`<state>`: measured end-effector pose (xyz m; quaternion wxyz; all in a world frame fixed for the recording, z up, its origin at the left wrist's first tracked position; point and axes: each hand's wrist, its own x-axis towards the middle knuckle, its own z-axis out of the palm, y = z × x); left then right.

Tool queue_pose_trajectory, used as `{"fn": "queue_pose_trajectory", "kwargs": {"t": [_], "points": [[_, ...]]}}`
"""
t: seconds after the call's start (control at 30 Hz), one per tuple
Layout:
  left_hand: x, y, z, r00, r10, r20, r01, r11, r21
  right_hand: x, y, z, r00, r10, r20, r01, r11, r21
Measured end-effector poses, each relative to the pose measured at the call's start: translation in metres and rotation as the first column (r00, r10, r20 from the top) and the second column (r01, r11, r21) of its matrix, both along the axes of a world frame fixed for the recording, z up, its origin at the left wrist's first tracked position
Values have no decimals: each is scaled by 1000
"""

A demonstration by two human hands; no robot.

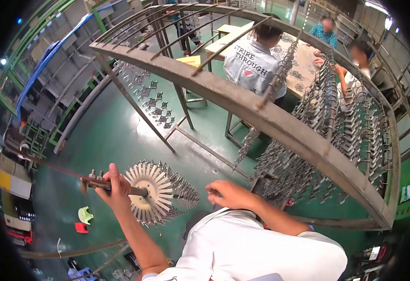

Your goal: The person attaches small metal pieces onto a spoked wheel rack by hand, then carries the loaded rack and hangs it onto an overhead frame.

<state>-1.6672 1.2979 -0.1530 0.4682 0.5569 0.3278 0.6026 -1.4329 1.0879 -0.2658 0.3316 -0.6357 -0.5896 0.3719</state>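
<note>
My left hand (116, 188) is wrapped round the upper end of a metal shaft (140, 191), its thumb pointing up along it. Beside the fist, a bolted metal clamp (92, 183) sticks out to the left. Lower on the shaft is a round rack (142, 199) with flat metal strips fanned out around a pale disc. Small metal parts (184, 189) crowd the rack's right side. My right hand (229, 194) hovers just right of those parts, fingers loosely bent and apart, with nothing visible in it.
A large metal frame (205, 91) arches ahead, with dense rows of metal parts (308, 140) hanging on the right and more parts (151, 98) on the left. People sit at a table (301, 61) beyond. A green stool (85, 215) and a red box (81, 228) lie lower left.
</note>
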Motion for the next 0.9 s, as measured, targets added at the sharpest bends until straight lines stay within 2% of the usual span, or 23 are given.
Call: {"fn": "queue_pose_trajectory", "kwargs": {"t": [0.17, 0.27, 0.33, 0.43, 0.5, 0.57, 0.63, 0.67, 0.73, 0.8, 0.9], "points": [[0, 51, 2, 1000, -22, 12, 23, 999, -36, 1, 62, 36, 975, -216, -50, 221, 947, 232], [0, 81, 0, 999, -50, 17, 51, 996, -67, 0, 98, 62, 905, -413, -101, 421, 838, 346], [-1, 101, -2, 997, -77, 21, 78, 995, -68, 3, 122, 79, 839, -524, -148, 529, 722, 446], [-1, 127, -2, 992, -129, 1, 129, 990, -47, 9, 151, 107, 711, -685, -159, 645, 545, 535], [-3, 147, -9, 984, -181, 0, 181, 983, -39, 20, 169, 118, 565, -809, -162, 710, 377, 595], [-6, 162, -14, 972, -235, 10, 235, 970, -58, 31, 180, 128, 369, -925, -92, 766, 247, 594], [-9, 171, -14, 961, -277, -23, 275, 959, -61, 35, 187, 148, 342, -906, -250, 703, 70, 708], [-7, 178, -13, 955, -296, -24, 294, 954, -65, 51, 185, 147, 143, -988, -54, 466, 19, 885], [-7, 198, -19, 944, -329, -21, 328, 943, -51, 75, 187, 145, -100, -995, -5, 272, -32, 962], [-6, 212, -21, 938, -345, -24, 343, 937, -69, 88, 190, 150, -77, -981, -180, 432, -196, 881], [-5, 230, -25, 929, -369, -30, 368, 929, -53, 109, 187, 164, -215, -952, -217, 335, -281, 899]]}}
